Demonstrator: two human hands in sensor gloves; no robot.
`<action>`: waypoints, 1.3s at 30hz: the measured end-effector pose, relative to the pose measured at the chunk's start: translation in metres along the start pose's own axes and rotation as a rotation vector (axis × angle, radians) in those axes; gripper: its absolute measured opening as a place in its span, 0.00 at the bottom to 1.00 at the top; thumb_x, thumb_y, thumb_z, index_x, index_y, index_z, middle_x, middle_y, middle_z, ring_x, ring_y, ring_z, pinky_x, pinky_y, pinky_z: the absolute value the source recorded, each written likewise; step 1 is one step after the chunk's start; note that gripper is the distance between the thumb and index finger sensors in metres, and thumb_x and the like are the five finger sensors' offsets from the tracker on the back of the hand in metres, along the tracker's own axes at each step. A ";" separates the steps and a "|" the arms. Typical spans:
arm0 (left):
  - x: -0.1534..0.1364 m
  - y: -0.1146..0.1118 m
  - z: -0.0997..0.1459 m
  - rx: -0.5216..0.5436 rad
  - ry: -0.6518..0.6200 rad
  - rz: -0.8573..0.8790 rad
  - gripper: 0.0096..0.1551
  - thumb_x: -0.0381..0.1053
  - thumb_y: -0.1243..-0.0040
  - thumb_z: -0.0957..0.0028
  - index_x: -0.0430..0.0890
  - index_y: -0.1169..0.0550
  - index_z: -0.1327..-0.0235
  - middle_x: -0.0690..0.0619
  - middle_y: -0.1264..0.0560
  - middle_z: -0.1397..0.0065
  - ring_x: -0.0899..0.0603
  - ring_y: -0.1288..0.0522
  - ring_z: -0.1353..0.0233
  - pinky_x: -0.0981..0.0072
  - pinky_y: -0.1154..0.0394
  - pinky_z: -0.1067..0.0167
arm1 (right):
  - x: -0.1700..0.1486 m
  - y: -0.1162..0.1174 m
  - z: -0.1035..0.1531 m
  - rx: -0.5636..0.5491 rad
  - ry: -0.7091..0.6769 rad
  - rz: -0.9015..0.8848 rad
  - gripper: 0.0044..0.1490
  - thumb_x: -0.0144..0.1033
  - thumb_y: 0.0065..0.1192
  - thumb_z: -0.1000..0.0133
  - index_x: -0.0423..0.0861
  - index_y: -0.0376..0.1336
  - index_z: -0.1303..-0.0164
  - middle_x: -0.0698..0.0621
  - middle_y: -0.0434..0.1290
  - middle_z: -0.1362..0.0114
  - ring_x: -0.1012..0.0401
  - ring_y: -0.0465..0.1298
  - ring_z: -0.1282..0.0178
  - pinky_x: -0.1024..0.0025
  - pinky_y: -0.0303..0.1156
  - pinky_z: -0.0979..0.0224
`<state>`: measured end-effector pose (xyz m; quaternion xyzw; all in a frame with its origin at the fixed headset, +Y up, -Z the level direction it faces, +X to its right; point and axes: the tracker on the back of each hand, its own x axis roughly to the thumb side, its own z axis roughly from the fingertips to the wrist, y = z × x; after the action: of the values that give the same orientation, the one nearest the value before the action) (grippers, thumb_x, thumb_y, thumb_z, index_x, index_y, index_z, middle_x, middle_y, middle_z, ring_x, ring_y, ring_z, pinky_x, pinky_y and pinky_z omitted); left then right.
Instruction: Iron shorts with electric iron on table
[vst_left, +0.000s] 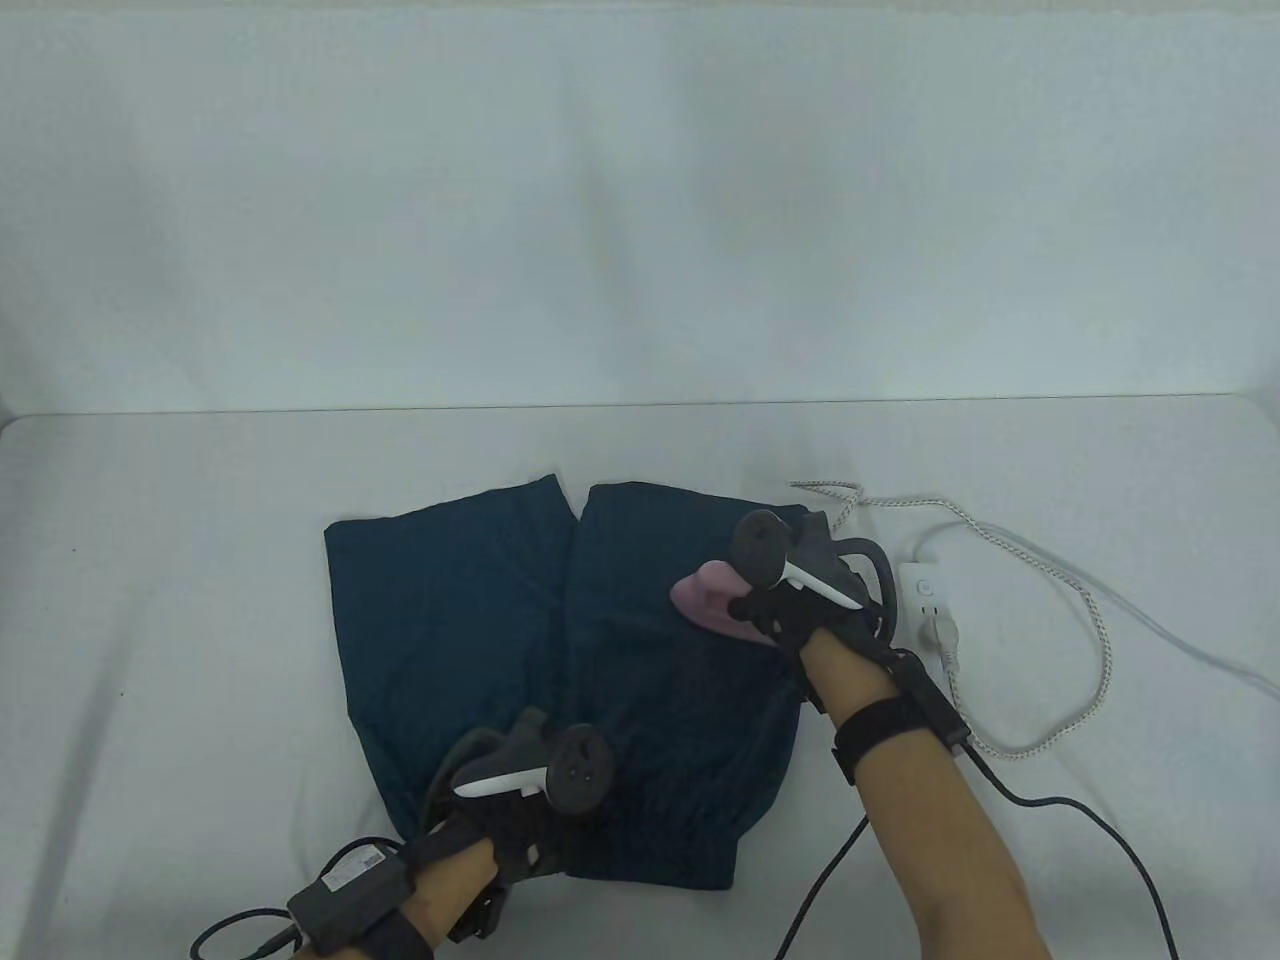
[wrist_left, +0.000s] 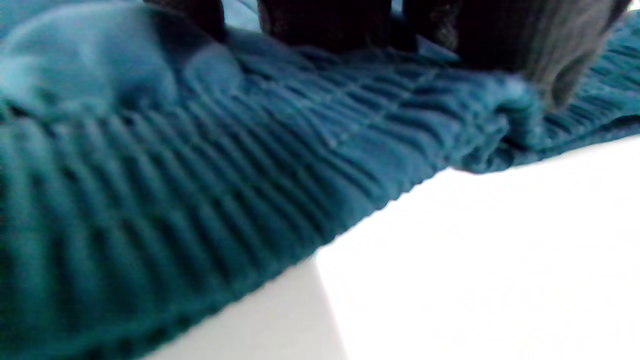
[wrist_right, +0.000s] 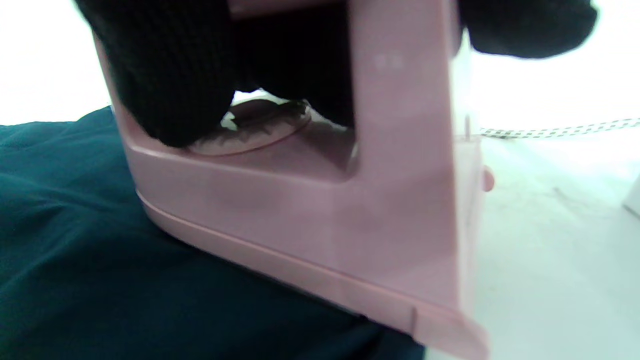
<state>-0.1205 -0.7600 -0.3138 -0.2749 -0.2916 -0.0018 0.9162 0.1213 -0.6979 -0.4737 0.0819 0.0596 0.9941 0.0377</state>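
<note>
Dark teal shorts (vst_left: 500, 640) lie flat on the white table, legs pointing away, elastic waistband (wrist_left: 210, 190) at the near edge. My right hand (vst_left: 790, 600) grips the handle of a pink electric iron (vst_left: 712, 600), which rests sole-down on the right leg of the shorts (wrist_right: 100, 260). In the right wrist view my gloved fingers (wrist_right: 165, 75) wrap through the iron's handle (wrist_right: 320, 200). My left hand (vst_left: 530, 800) rests on the waistband; its gloved fingers (wrist_left: 325, 22) press on the ribbed fabric.
A white power strip (vst_left: 925, 600) lies right of the shorts, with a plug in it. The iron's braided cord (vst_left: 1090, 640) loops across the table to the right. A black glove cable (vst_left: 1050, 800) trails by my right forearm. A pale wall stands behind the table.
</note>
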 end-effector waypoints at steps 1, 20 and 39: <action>0.000 0.000 0.000 0.000 0.001 0.000 0.43 0.66 0.36 0.52 0.68 0.40 0.23 0.60 0.43 0.21 0.47 0.38 0.27 0.36 0.43 0.25 | 0.001 0.001 -0.001 0.002 0.000 -0.011 0.37 0.55 0.79 0.53 0.61 0.64 0.35 0.62 0.77 0.43 0.65 0.82 0.51 0.56 0.79 0.55; -0.001 0.000 0.000 0.005 -0.002 0.010 0.43 0.66 0.35 0.53 0.68 0.39 0.23 0.60 0.43 0.21 0.47 0.38 0.27 0.36 0.43 0.25 | 0.109 0.010 -0.025 -0.003 -0.219 -0.029 0.38 0.55 0.78 0.53 0.61 0.64 0.33 0.62 0.77 0.43 0.66 0.82 0.51 0.56 0.79 0.56; -0.001 0.000 0.000 0.007 0.000 0.003 0.43 0.66 0.35 0.53 0.68 0.39 0.23 0.60 0.43 0.21 0.47 0.38 0.27 0.36 0.43 0.25 | 0.101 0.012 -0.005 0.006 -0.225 -0.007 0.39 0.56 0.78 0.53 0.62 0.63 0.32 0.62 0.77 0.43 0.66 0.82 0.51 0.57 0.79 0.57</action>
<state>-0.1212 -0.7602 -0.3148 -0.2721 -0.2911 0.0005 0.9172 0.0208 -0.7022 -0.4613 0.1928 0.0583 0.9783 0.0475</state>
